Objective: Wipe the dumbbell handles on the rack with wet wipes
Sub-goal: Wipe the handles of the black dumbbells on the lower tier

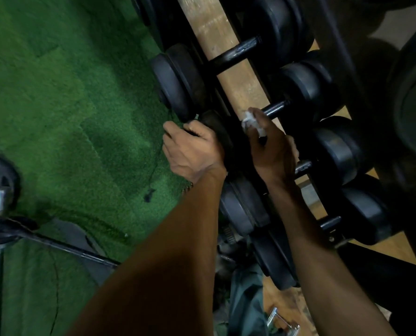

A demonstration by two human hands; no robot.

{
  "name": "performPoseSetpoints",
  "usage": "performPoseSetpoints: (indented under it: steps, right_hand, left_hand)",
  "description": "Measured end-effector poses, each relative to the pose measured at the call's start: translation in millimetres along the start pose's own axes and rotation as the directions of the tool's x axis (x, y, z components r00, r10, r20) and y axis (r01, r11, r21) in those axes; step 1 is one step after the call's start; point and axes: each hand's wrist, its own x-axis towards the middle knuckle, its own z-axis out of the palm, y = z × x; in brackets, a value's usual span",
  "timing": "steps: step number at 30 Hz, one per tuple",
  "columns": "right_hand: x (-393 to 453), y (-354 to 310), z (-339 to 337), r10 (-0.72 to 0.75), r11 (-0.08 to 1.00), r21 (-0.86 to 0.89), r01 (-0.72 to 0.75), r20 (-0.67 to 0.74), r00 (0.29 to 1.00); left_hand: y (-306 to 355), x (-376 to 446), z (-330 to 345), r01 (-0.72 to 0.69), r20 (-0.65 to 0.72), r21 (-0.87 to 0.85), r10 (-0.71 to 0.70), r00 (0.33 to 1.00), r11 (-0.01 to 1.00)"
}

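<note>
Right hand (272, 149) pinching crumpled white wipe (253, 122) on black handle (274, 110), left hand (192, 151) at 9 o'clock curled round plate (216, 127).

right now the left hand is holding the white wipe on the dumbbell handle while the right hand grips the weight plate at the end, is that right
Not quite: the hands are swapped. In the head view the right hand holds the white wipe on the dumbbell handle, while the left hand grips the weight plate at the end.
</note>
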Motion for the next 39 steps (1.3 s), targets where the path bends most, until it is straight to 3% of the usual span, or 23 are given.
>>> performPoseSetpoints:
  steps: [3, 7, 15, 21, 24, 27, 30, 32, 39]
  right_hand:
    - [11.8, 0.0, 0.8, 0.127, 0.973, -0.165, -0.162, -0.203, 0.971]
    - [15.0, 0.0, 5.7, 0.147, 0.961, -0.182, -0.207, -0.299, 0.943]
    - [-0.4, -3.1, 23.6, 0.176, 0.977, -0.063, -0.203, -0.294, 0.939]
    - [-5.9, -10.6, 28.8, 0.159, 0.974, -0.125, -0.188, -0.209, 0.965]
    - [-3.2, -14.2, 29.2, 0.278, 0.960, 0.090, -0.267, -0.157, 0.948]
    - [8.4, -16.0, 22.3, 0.396, 0.807, 0.499, -0.316, -0.059, 0.917]
    - [22.7, -14.5, 16.6, 0.527, 0.470, 0.798, -0.376, 0.088, 0.845]
    - [30.4, -13.8, 12.4, 0.561, 0.314, 0.869, -0.382, 0.155, 0.813]
    - [26.5, -10.7, 7.9, 0.482, 0.327, 0.802, -0.500, 0.313, 0.818]
  left_hand:
    - [-0.5, -0.7, 0.4, -0.005, 0.000, -0.010, 0.005, 1.000, 1.000]
    - [-0.8, -0.5, 1.4, 0.000, -0.009, -0.017, -0.001, 1.000, 1.000]
    - [-2.1, 0.5, 1.6, -0.009, 0.000, -0.011, 0.009, 1.000, 1.000]
    - [-1.5, 0.1, 1.5, -0.007, 0.014, -0.007, 0.008, 1.000, 1.000]
    - [-0.8, 0.0, 0.8, -0.009, 0.015, -0.004, 0.009, 1.000, 1.000]
    - [-1.1, 0.2, 1.1, -0.010, 0.011, -0.004, 0.010, 1.000, 1.000]
    - [-0.7, -0.4, 1.2, -0.011, 0.009, -0.007, 0.011, 1.000, 1.000]
    - [-1.1, -0.4, 1.3, -0.017, 0.000, -0.011, 0.017, 1.000, 1.000]
    - [-2.3, 0.4, 2.1, -0.020, -0.011, -0.013, 0.020, 1.000, 1.000]
